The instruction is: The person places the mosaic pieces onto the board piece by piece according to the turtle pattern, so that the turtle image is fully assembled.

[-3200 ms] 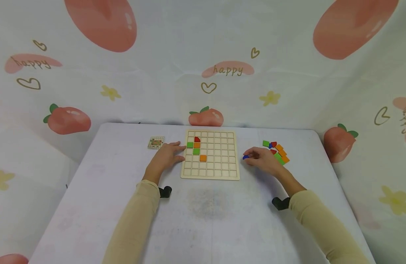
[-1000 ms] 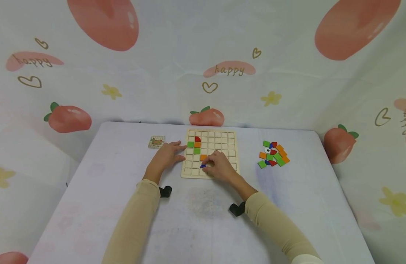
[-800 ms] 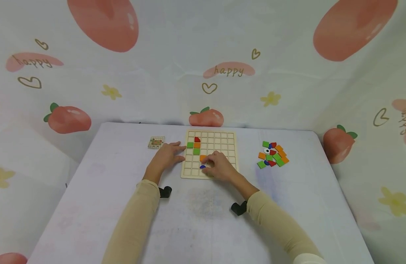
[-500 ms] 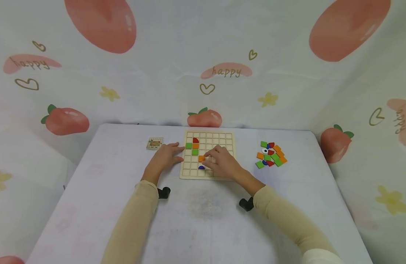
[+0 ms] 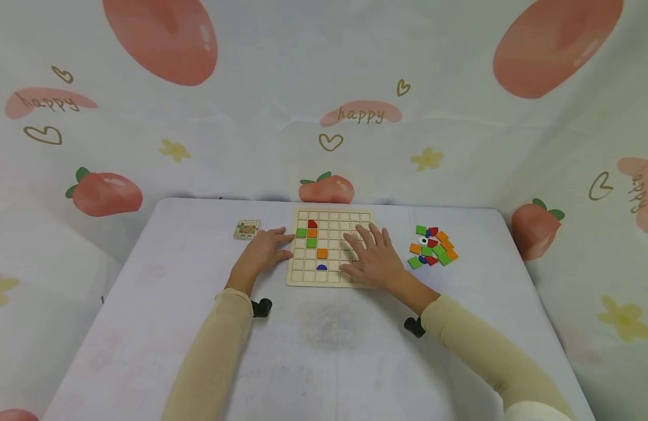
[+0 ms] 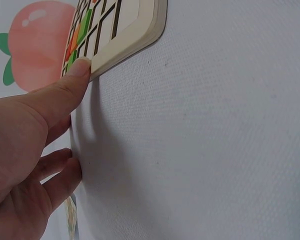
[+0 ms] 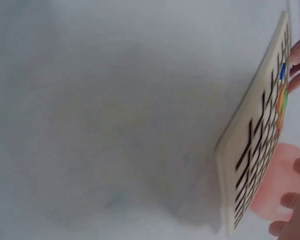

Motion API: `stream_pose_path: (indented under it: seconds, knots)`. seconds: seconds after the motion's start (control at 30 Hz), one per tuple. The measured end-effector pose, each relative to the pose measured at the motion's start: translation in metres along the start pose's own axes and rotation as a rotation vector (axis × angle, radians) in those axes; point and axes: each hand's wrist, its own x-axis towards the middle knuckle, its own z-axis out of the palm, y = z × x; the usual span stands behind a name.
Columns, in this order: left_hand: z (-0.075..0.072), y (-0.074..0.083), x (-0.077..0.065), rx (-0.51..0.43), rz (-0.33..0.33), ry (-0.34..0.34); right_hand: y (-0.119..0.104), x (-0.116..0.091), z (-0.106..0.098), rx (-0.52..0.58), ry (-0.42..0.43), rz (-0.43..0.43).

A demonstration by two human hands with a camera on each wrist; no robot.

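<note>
Hovering over the grid board [image 5: 333,225], right hand [image 5: 377,262], fingers apart! Left hand [image 5: 259,252], thumb and fingers parted, touches the board's left edge.

- Left hand [image 5: 259,254] and right hand [image 5: 378,261]: two hands.
- Grid board [image 5: 333,225]: one.
- Picture card [image 5: 247,229]: one.
- On the board, six visible: two green squares [image 5: 311,242], two orange squares [image 5: 321,253], one red quarter-round [image 5: 312,224], one blue half-round [image 5: 321,268].
- Loose pile [image 5: 438,250]: overlapping, total uncertain; one eye disc [image 5: 423,241].
- Black wrist mounts [image 5: 262,308]: two.
</note>
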Motion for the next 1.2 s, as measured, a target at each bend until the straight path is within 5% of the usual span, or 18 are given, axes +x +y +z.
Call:
stream_pose_path:
  seconds: [0.57,1.2]
  knots:
    - [0.002,0.000,0.000,-0.004,-0.015,-0.007,0.059,-0.034,0.010,0.036,-0.080,0.114]
    - [0.002,-0.001,0.001,-0.008,-0.011,0.003,0.127,-0.065,0.014,0.166,-0.004,0.222]
